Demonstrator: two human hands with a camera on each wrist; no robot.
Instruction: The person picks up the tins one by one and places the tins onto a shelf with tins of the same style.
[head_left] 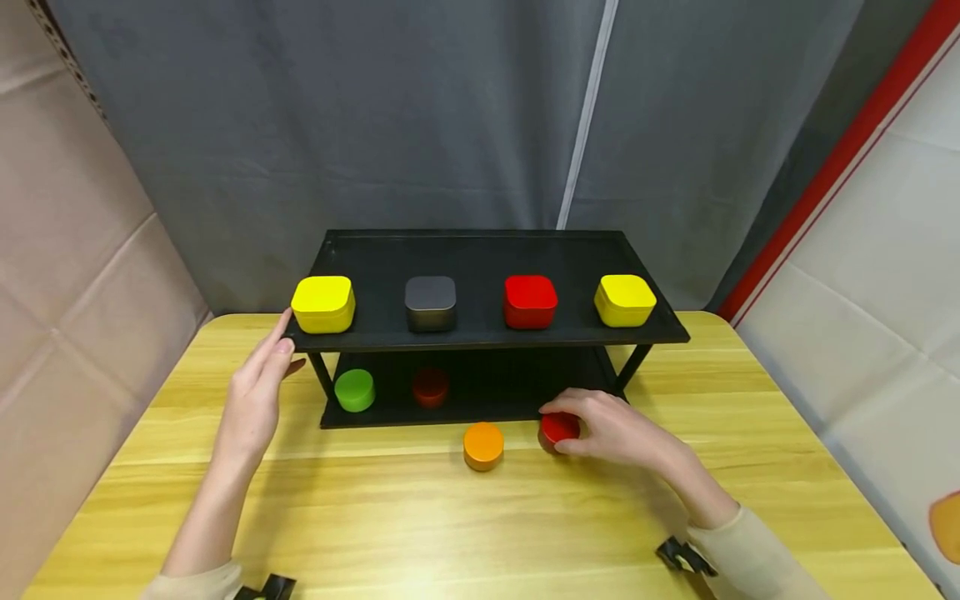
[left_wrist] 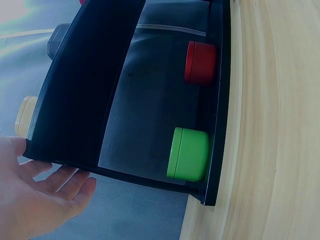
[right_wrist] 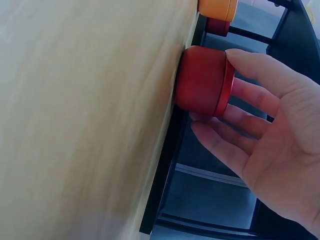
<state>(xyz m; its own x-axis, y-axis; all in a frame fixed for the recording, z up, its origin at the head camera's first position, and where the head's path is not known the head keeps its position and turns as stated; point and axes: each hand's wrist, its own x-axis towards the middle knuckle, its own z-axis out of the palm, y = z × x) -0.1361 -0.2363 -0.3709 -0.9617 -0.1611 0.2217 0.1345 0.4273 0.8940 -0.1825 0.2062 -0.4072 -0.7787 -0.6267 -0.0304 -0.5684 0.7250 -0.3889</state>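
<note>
A black two-tier shelf (head_left: 480, 340) stands on the table. My left hand (head_left: 258, 383) holds the front left corner of its upper tier, the thumb at the edge and the fingers against the side, as the left wrist view shows. A yellow box (head_left: 324, 305) sits just above that hand. My right hand (head_left: 603, 425) grips a round red lidded tin (right_wrist: 202, 81) between thumb and fingers, at the shelf's front right, low over the table. To its left, a round orange tin (head_left: 483, 447) stands on the table in front of the shelf.
On the upper tier are a dark grey box (head_left: 431, 304), a red box (head_left: 530, 302) and a second yellow box (head_left: 626, 301). The lower tier bears a round green tin (left_wrist: 190, 154) and another red tin (left_wrist: 201, 63). A grey curtain (head_left: 450, 125) hangs behind.
</note>
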